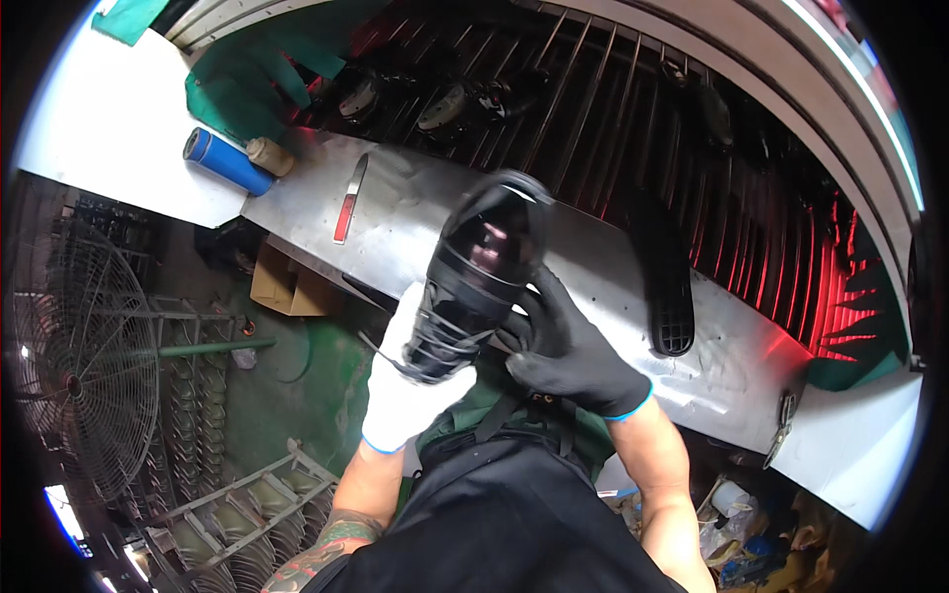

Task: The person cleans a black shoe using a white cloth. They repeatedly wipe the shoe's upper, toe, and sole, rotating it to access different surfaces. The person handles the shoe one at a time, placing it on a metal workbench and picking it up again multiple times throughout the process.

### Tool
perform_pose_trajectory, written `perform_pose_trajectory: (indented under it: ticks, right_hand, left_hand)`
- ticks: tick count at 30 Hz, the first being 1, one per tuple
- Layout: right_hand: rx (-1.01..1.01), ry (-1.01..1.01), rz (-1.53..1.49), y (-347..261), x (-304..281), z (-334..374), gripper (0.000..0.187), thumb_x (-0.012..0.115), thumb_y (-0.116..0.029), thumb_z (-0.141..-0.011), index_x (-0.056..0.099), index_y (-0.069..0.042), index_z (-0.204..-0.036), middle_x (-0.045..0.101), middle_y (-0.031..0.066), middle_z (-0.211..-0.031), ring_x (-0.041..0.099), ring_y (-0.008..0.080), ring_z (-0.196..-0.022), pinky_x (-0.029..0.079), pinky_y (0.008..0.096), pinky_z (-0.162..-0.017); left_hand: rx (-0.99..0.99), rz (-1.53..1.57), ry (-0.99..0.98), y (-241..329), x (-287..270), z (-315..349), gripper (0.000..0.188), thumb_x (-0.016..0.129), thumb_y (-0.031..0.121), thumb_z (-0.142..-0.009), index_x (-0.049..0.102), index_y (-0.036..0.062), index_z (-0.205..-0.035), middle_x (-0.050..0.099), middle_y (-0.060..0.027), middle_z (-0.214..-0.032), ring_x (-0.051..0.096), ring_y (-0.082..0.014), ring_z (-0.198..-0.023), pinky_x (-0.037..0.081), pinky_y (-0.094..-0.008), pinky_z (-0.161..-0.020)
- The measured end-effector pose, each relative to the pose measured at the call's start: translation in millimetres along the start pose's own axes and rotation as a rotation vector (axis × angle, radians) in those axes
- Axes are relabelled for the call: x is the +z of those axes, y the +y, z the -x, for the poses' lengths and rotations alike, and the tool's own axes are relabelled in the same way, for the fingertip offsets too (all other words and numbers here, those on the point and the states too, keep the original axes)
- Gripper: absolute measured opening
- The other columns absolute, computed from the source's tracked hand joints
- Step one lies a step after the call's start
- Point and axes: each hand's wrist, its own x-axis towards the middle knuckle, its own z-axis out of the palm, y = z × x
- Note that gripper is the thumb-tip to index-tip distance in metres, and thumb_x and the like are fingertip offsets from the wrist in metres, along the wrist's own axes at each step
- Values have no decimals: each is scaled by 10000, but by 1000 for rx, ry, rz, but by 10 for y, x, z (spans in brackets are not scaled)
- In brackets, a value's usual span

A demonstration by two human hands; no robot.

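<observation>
A black lace-up shoe (479, 262) with a glossy toe is held up before me, toe pointing away and slightly blurred. My left hand (410, 381), in a white glove, grips it from the left and below, near the laces. In a black glove, my right hand (578, 346) is close against the shoe's right side. Its fingers are curved and the thumb stands apart from them. Whether its fingertips press on the shoe is hard to tell. To the right, a long black shoe sole (667, 277) lies across the metal ledge (583, 267).
Beyond the ledge are metal bars (583, 109), lit red at the right, with several dark shoes (445, 107). A red-handled flat tool (346, 212), a blue cylinder (227, 160) and a beige bottle (269, 156) lie leftward. A large fan (84, 366) and cardboard box (287, 282) stand lower left.
</observation>
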Motion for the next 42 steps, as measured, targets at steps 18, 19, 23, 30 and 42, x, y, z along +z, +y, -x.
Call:
perform_pose_trajectory:
  ticks: [18,19,23,30,42]
  right_hand:
    - [-20,131,235,507,-247,40,818,823,-82,-746,461,0,-1475,678,104,-1290,647,199,-1204,501,367,-1071]
    - [32,121,219,502,-288,52,822,816,-86,-742,464,-1,-1480,676,109,-1301,643,204,-1214,497,368,-1075]
    - [108,16,117,469,-438,58,852,783,-119,-732,456,-9,-1511,656,121,-1337,626,219,-1245,484,369,-1088]
    - [28,214,442,297,-191,5,915,841,-206,-778,396,-9,-1553,648,110,-1317,627,210,-1209,492,363,-1062]
    - [-359,306,986,522,-530,-66,463,740,-141,-982,600,-7,-1403,659,159,-1381,650,282,-1262,503,418,-1126]
  left_hand:
    - [91,-617,-552,623,-200,-417,620,787,239,-881,634,-21,-1422,673,-155,-812,610,-251,-639,487,-340,-619]
    - [101,-533,-564,509,-230,-432,642,787,250,-884,616,-31,-1435,680,-165,-835,618,-259,-647,497,-344,-633]
    - [53,-300,-568,284,-265,-410,680,755,285,-913,565,-52,-1473,717,-216,-953,676,-303,-738,548,-374,-751]
    - [286,-1109,-264,682,119,-332,681,772,248,-863,589,14,-1476,683,-125,-852,684,-310,-788,551,-433,-767]
    - [655,-172,-163,567,-102,-368,1152,924,103,-792,185,40,-1674,590,-339,-1417,691,-368,-1195,577,-454,-1021]
